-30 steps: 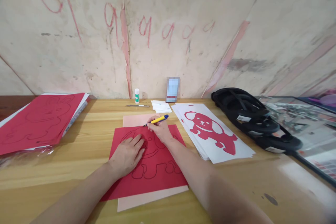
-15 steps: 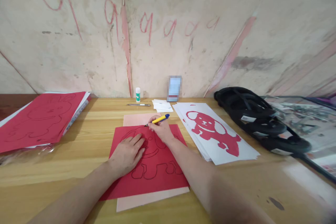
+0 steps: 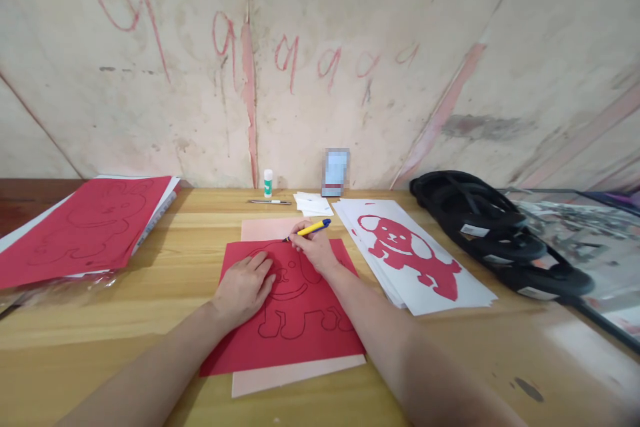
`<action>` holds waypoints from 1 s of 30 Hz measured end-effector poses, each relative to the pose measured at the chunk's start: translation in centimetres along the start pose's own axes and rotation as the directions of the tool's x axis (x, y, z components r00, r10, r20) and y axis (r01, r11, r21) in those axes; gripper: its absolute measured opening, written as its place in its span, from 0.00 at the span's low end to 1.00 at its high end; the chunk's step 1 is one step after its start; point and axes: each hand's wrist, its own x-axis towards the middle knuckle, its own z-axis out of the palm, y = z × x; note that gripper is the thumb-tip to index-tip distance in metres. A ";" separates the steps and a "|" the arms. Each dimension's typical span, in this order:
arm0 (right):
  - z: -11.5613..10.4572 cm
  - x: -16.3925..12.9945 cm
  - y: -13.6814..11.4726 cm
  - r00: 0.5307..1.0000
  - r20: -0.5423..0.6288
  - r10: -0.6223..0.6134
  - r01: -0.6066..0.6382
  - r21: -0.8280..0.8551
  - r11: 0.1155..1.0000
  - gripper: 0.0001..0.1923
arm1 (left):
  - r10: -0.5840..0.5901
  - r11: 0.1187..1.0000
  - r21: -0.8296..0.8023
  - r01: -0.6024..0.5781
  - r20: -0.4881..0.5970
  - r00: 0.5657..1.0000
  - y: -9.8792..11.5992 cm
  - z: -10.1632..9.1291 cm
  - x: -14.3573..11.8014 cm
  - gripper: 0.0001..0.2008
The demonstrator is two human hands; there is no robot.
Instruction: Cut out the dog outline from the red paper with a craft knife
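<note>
A red sheet of paper (image 3: 240, 353) with a dog outline drawn in dark lines lies in front of me, over a pale pink sheet (image 3: 300, 373). My left hand (image 3: 245, 287) rests flat on the left half of the red sheet, fingers spread a little. Between the fingers of my right hand (image 3: 314, 248) is a yellow pen with blue ends (image 3: 311, 229), its tip at the top edge of the drawing. To the right lies a white sheet (image 3: 450, 253) bearing a red paper dog figure (image 3: 395, 237), on top of other white sheets.
At the left is a stack with another red drawn sheet (image 3: 100, 227) on top. By the wall stand a glue stick (image 3: 268, 183) and a phone (image 3: 335, 173), near a thin pen (image 3: 270, 202) and white paper pieces (image 3: 313, 204). Black headgear (image 3: 480, 233) lies at the right.
The view has shifted slightly, so everything sits a bit further right and lower. Both hands keep their places on the red sheet; the pen tip has moved slightly along the top of the drawing.
</note>
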 end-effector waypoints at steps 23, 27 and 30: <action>-0.3 -0.4 -0.2 0.999 -0.051 -0.002 -0.001 -0.050 0.999 0.05 | -0.001 1.000 -0.009 0.001 0.012 1.000 0.3 -0.3 0.2 0.15; -0.4 -0.4 -0.3 1.000 -0.023 0.001 -0.002 -0.074 0.997 0.05 | -0.012 1.000 -0.006 0.012 0.043 0.999 0.3 -0.4 0.2 0.15; -0.4 -0.4 -0.3 1.000 -0.006 -0.013 0.013 -0.093 0.996 0.05 | -0.016 1.000 -0.006 0.016 0.048 0.999 0.3 -0.4 0.2 0.15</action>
